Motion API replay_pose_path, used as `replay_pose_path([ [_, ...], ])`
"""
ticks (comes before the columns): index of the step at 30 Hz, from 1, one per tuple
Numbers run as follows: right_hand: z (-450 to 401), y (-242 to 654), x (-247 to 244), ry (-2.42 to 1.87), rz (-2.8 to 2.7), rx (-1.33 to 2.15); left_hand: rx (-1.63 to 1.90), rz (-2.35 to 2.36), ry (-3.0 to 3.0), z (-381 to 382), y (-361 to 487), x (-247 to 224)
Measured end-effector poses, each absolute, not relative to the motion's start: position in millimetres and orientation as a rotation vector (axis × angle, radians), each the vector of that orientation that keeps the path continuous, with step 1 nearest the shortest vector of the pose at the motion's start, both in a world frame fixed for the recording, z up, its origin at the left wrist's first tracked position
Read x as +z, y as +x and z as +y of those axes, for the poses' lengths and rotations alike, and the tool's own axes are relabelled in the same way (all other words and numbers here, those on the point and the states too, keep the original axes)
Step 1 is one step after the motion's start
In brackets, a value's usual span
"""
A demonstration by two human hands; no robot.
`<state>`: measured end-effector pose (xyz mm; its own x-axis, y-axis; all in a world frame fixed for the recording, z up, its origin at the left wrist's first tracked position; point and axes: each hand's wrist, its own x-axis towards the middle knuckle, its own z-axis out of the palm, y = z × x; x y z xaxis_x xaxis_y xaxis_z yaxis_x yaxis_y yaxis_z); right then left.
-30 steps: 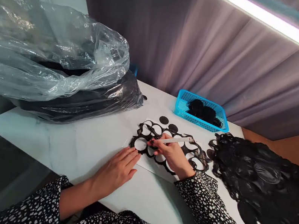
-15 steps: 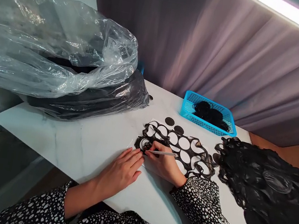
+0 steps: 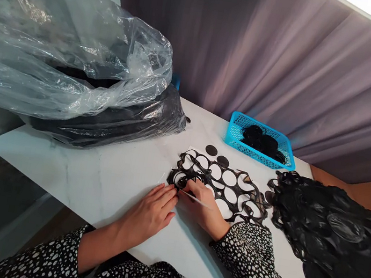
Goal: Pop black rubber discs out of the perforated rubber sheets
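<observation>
The right hand (image 3: pixel 204 202) has moved closer to the left hand (image 3: pixel 149 211), its white stick (image 3: pixel 196 199) now sloping down rightward.

Cut-out sheet (image 3: pixel 221 193): was black
Sleeves (image 3: pixel 248 254): were black with white spots
Basket (image 3: pixel 250 153): was bright blue
Tabletop (image 3: pixel 94 171): was white, faintly grey-veined

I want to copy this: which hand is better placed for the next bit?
Probably the right hand: it holds the thin pale stick at the black holey sheet, while the left hand rests by its edge.

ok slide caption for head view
Right hand holds thin stick at holed black sheet; left hand lies by its edge.
</observation>
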<state>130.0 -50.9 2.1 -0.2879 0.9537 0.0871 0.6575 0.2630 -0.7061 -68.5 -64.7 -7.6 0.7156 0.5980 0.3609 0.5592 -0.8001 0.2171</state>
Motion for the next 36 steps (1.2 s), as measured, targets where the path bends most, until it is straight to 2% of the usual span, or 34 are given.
replay_pose_path([
  [3, -56.6, 129.9, 0.7, -1.332, -2.151, 0.665, 0.636, 0.952, 2.807, -64.2, -68.9, -5.9],
  [11, -51.8, 130.4, -0.7, -1.473, -1.914, 0.806, 0.622, 0.956, 2.828, -64.3, -68.0, -3.8],
  [18, -47.3, 135.5, -1.9, -1.467, -1.916, 0.778, 0.601, 0.96, 2.806, -65.7, -68.3, -3.6],
  [21, -53.6, 129.8, -1.1, -1.383, -2.114, 0.598, 0.61, 0.965, 2.805, -65.1, -69.1, -4.9],
  [25, -53.7, 118.2, 2.4, -1.265, -2.321, 0.172, 0.656, 0.95, 2.796, -61.3, -71.8, -6.7],
  [28, -34.2, 140.4, 14.5, -1.408, -2.086, -0.001, 0.714, 0.924, 2.814, -55.9, -74.0, -8.3],
  [32, -25.7, 224.9, 48.8, -1.673, -1.567, -0.178, 0.765, 0.849, 2.849, -45.4, -77.3, -6.9],
  [34, -41.8, 264.6, 65.1, -1.733, -1.236, -0.021, 0.755, 0.804, 2.842, -39.4, -77.6, -0.2],
  [36, -66.7, 288.2, 74.2, -1.748, -1.119, 0.296, 0.731, 0.789, 2.784, -33.7, -73.0, 12.9],
])
